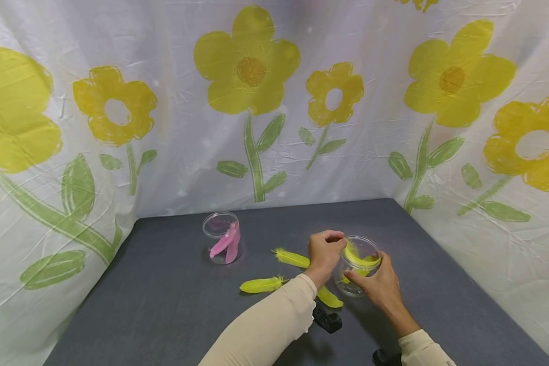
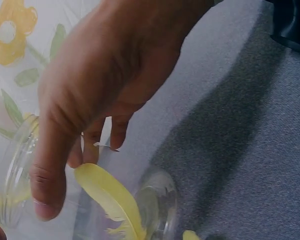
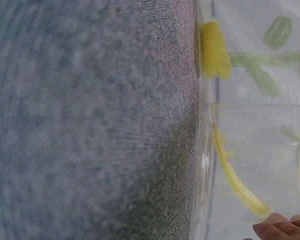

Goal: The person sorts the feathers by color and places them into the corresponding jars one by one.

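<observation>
My right hand (image 1: 384, 284) grips a clear jar (image 1: 349, 291) from the right, thumb across its near side and fingers round the far side. Over its mouth, my left hand (image 1: 325, 254) pinches a yellow feather (image 1: 358, 261) at the rim, its fluffy part by the fingertips. Lower in the jar lies more yellow (image 1: 349, 276), seen through the wall. In the left wrist view the thumb points down beside the jar's threaded rim (image 2: 10, 175). A curved yellow feather (image 3: 235, 182) shows through the clear wall in the right wrist view, with fingertips (image 3: 285, 229) at the lower edge.
Loose yellow feathers (image 1: 262, 285) lie on the dark tabletop (image 1: 164, 305), partly under my left forearm. Farther left stands another clear jar (image 1: 210, 230) holding pink feathers (image 1: 229, 244). A flower-printed curtain (image 1: 174, 152) borders the table's back and sides.
</observation>
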Action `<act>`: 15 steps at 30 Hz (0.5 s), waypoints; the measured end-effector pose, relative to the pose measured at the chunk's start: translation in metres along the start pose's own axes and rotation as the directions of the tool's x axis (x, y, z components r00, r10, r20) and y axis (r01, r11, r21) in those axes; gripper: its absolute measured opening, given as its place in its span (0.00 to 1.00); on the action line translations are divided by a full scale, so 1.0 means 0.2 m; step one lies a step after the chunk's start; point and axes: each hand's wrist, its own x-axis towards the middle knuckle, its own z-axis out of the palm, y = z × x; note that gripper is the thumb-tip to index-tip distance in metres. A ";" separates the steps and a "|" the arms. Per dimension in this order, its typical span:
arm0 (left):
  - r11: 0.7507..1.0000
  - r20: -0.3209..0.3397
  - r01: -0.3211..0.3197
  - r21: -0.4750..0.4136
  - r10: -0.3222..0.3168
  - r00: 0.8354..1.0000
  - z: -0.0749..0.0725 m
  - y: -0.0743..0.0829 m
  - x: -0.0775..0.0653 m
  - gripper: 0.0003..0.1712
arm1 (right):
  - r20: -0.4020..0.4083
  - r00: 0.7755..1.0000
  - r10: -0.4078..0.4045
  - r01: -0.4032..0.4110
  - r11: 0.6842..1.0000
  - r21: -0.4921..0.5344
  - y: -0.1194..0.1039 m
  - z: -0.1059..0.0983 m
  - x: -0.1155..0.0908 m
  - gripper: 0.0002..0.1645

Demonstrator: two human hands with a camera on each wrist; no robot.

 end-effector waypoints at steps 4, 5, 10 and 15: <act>1.000 0.003 0.011 0.013 -0.011 1.000 0.00 -0.01 -0.01 0.05 | -0.007 1.000 -0.011 0.011 1.000 -0.004 0.00 0.00 0.01 0.63; 1.000 0.003 0.012 0.015 -0.012 1.000 0.00 -0.01 -0.01 0.05 | -0.006 1.000 -0.014 0.014 1.000 -0.003 0.00 0.00 0.01 0.63; 1.000 0.019 0.018 0.022 -0.018 1.000 0.00 -0.02 0.00 0.06 | -0.002 1.000 -0.021 0.020 1.000 -0.009 0.01 0.00 0.01 0.63; 0.999 0.061 0.042 0.013 -0.043 0.997 -0.01 -0.03 -0.01 0.07 | -0.008 1.000 -0.020 0.020 1.000 -0.010 0.01 0.01 0.00 0.63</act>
